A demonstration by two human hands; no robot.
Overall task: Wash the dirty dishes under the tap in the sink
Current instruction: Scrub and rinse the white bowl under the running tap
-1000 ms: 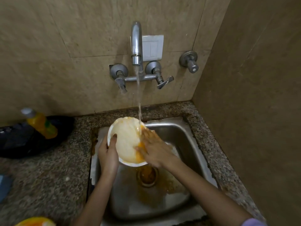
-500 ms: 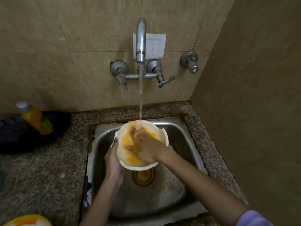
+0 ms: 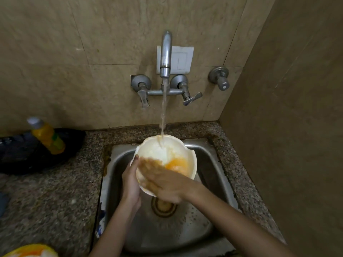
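On the surface (image 3: 46, 197) at the left stands a yellow bottle (image 3: 47, 135), well apart from the work. The left hand (image 3: 130, 179) grips the white bowl (image 3: 163, 151) by its rim, thumb over the edge. The right hand (image 3: 163, 179), fingers flat (blurred mid-rub), has swept to the bowl's near side. The tap (image 3: 165, 54) now streams onto bare white where orange coated it a moment ago. One orange patch remains, so this bowl, held over the sink (image 3: 209, 164), seems nearly rinsed.

Sink (image 3: 207, 160) brushed steel; tap (image 3: 165, 52) shiny metal; counter (image 3: 55, 197) speckled granite.
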